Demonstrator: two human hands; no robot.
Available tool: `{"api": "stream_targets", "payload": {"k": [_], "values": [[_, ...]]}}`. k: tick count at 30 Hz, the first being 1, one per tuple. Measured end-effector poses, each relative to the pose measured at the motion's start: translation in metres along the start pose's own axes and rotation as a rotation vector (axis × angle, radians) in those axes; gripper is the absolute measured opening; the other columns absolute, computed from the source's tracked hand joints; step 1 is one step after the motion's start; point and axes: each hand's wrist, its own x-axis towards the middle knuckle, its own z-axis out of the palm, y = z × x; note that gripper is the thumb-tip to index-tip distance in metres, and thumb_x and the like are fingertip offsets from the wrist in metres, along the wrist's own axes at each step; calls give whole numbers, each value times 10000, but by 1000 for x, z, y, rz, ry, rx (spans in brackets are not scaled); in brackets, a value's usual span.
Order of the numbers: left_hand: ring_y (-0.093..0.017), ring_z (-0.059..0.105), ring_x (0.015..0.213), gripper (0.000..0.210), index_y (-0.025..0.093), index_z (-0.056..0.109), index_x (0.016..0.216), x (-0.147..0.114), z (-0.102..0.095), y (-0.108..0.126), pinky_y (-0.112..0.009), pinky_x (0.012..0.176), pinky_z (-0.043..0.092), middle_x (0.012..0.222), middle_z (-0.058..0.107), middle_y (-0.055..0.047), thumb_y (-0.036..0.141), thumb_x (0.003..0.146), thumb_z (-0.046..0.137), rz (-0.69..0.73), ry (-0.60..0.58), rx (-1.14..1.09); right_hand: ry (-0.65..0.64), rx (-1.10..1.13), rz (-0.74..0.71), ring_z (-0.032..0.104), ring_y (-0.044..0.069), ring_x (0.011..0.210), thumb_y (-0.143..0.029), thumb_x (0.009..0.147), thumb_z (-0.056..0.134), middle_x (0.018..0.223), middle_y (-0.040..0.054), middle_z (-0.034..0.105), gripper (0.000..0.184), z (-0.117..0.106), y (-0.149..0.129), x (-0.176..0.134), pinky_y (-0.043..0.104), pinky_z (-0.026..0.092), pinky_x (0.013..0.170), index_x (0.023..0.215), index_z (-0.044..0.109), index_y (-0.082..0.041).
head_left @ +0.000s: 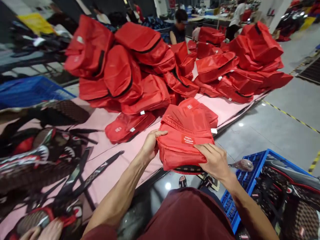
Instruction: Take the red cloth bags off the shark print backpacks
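A red backpack point(185, 133) with a small printed patch and a white side tag lies across the near edge of the pink-covered table, its dark-lined end toward me. My left hand point(151, 143) grips its left side, thumb on top and the other fingers hidden beneath. On the lower right part of the same backpack, my right hand point(213, 160) has its fingers over the fabric, with the thumb out of sight. Just left of it rests another red bag point(128, 126) with white labels.
Heaped red bags point(122, 73) cover the back of the pink table point(110, 173). Patterned brown bags and straps point(42, 153) fill the left, where another person's hand point(50, 230) rests. At right stands a blue crate point(252, 190) of patterned bags. A person point(179, 26) sits behind the heap.
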Motion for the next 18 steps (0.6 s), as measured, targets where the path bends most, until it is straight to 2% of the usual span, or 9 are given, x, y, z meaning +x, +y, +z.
{"api": "stream_targets", "payload": {"k": [2,4,6,7,9,11,13,15,18], "values": [[-78,368,455,423,189,664,831,-13,-20,24,-199,424,229,601,494,79,531,832,912,36,12,-19,75,-34,-21,793,247,954,-172,967,724,1122,57,872,349,9,-22,15,333,583,853,1294,818,-251],[-89,479,540,464,177,729,998,-25,-37,43,-185,479,343,693,559,55,612,905,861,235,35,-48,186,-55,-4,792,237,922,-199,1006,705,1065,59,873,253,20,-41,30,324,549,826,1228,820,-236],[-141,681,816,500,193,735,1241,-36,-50,47,-224,738,557,919,691,-5,603,969,823,515,117,-13,260,-62,41,783,232,888,-264,1052,705,1000,62,860,167,31,-55,46,320,519,808,1176,812,-227],[-184,727,1015,533,214,708,1343,-41,-55,42,-290,921,599,1085,731,-40,586,980,827,623,180,60,268,-68,80,775,231,872,-317,1072,714,974,64,851,150,39,-60,54,319,501,792,1146,806,-225],[-287,645,1401,703,246,619,1514,-46,-61,15,-452,1216,521,1468,679,-107,563,946,885,704,291,294,217,-84,190,761,233,859,-440,1092,728,944,69,833,224,60,-65,65,317,450,747,1093,794,-225],[-374,437,1646,976,248,469,1682,-44,-65,-28,-573,1370,362,1755,475,-162,550,884,944,626,315,518,94,-99,307,742,233,828,-512,1090,736,914,68,816,295,88,-61,69,314,382,699,1055,783,-222],[-395,345,1715,1012,208,354,1762,-38,-75,-76,-602,1417,284,1832,367,-205,559,952,848,502,265,583,-40,-113,431,731,241,802,-539,1084,742,895,76,810,332,114,-50,68,312,328,679,1062,780,-210],[-368,425,1683,876,223,348,1778,-33,-94,-118,-574,1412,317,1805,441,-186,537,1045,708,373,223,546,-131,-137,550,740,271,827,-584,1088,726,915,103,819,385,130,-33,68,318,326,694,1114,785,-204],[-364,467,1665,766,230,438,1744,-37,-135,-171,-543,1411,325,1740,555,-168,513,1063,646,256,274,514,-160,-192,715,765,338,928,-673,1089,686,981,155,834,503,132,-4,79,351,394,752,1254,790,-209]]}}
